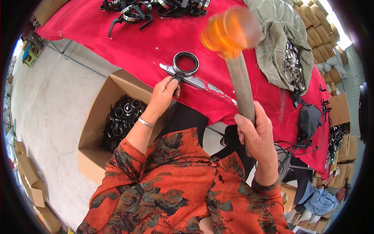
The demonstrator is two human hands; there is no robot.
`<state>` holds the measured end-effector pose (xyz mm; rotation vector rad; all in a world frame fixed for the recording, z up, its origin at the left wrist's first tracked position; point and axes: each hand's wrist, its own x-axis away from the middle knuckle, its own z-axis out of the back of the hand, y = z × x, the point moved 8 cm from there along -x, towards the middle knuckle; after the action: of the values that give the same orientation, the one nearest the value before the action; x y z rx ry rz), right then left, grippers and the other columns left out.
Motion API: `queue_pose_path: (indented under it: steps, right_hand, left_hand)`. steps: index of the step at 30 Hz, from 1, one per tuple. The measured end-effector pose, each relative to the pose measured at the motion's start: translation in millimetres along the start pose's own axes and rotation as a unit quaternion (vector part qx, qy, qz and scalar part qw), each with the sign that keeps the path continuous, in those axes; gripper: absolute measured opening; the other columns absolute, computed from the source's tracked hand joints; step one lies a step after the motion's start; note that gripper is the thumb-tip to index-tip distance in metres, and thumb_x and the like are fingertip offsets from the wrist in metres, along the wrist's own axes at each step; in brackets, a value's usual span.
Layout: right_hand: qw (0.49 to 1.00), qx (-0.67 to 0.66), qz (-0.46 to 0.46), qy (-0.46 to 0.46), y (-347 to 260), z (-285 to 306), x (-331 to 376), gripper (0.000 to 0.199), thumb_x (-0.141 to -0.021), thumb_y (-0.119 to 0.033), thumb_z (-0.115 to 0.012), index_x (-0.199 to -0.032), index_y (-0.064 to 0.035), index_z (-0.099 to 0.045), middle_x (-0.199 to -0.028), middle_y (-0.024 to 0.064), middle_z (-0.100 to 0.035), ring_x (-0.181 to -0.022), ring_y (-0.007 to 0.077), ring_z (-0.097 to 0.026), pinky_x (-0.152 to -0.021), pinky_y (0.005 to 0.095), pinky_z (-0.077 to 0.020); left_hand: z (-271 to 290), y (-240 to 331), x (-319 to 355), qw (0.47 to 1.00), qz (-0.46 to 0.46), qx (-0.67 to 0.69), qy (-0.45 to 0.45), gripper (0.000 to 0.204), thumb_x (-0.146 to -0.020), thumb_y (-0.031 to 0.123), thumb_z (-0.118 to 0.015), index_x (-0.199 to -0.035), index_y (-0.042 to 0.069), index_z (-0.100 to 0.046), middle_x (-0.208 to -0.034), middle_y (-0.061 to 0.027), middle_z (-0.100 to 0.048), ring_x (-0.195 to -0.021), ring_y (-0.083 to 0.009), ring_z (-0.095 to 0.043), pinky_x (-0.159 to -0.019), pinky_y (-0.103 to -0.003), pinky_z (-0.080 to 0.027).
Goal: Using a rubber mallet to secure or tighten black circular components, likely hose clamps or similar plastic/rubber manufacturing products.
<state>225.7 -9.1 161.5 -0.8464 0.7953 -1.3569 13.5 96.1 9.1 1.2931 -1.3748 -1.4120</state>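
My left hand [163, 94] is closed on the short black tail of a round metal ring clamp [186, 63]. The ring stands out past my fingertips, over a flat silvery metal bar [193, 82] lying along the near edge of the red cloth. Wrapped round a wooden handle, my right hand [258, 132] holds a mallet [240, 78] upright. Its amber-orange head is raised above the cloth, to the right of the ring, and is smeared by motion.
Several black-and-silver ring clamps [134, 13] lie on the red-covered table [148, 43]. A cardboard box [91, 124] of similar rings stands at my left. An olive sack [269, 50] spills metal parts at right, near a black pouch [309, 121] and cables. Another person [319, 201] is at lower right.
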Motion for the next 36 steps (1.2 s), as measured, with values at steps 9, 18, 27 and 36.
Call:
queue_pose_path:
  steps: [9,18,27,36]
  right_hand:
    - [0.98,0.145,0.025,-0.133,-13,-57,-60,0.034,-0.088,-0.029,-0.063,-0.09,0.0006,-0.047,-0.068,0.0212,-0.057,-0.064,0.0341,-0.059,-0.058,0.0412,-0.0448]
    - [0.975,-0.021,-0.19,-0.117,46,-44,-81,0.031,-0.091,-0.031,-0.059,-0.092,-0.0015,-0.049,-0.064,0.0049,-0.05,-0.051,0.013,-0.049,-0.046,0.0297,-0.0418]
    - [0.991,-0.09,-0.095,-0.006,-9,0,-72,0.026,-0.092,-0.029,-0.057,-0.092,-0.0045,-0.049,-0.063,-0.002,-0.047,-0.046,0.0061,-0.044,-0.039,0.0225,-0.0359]
    - [0.948,-0.179,-0.253,-0.072,38,-9,-45,0.03,-0.094,-0.034,-0.053,-0.1,-0.0041,-0.049,-0.064,0.0022,-0.048,-0.044,0.0094,-0.045,-0.038,0.0251,-0.0385]
  left_hand:
    - [-6,2,-6,0.999,0.006,0.028,0.026,0.028,-0.099,0.026,-0.048,-0.083,0.003,-0.052,-0.07,-0.0015,-0.055,-0.064,-0.0103,-0.052,-0.06,-0.026,-0.043]
    - [-9,4,-1,1.0,0.003,-0.022,0.0,0.031,-0.1,0.03,-0.046,-0.084,0.004,-0.053,-0.071,-0.0008,-0.054,-0.067,-0.01,-0.051,-0.064,-0.025,-0.042]
    - [-5,3,2,1.0,-0.004,-0.031,-0.001,0.031,-0.1,0.031,-0.045,-0.085,0.004,-0.052,-0.07,-0.0012,-0.053,-0.067,-0.0102,-0.05,-0.065,-0.026,-0.042]
    - [-1,-1,4,1.0,0.02,0.005,0.015,0.03,-0.1,0.028,-0.045,-0.083,0.003,-0.052,-0.07,-0.0012,-0.053,-0.064,-0.0101,-0.051,-0.061,-0.025,-0.042]
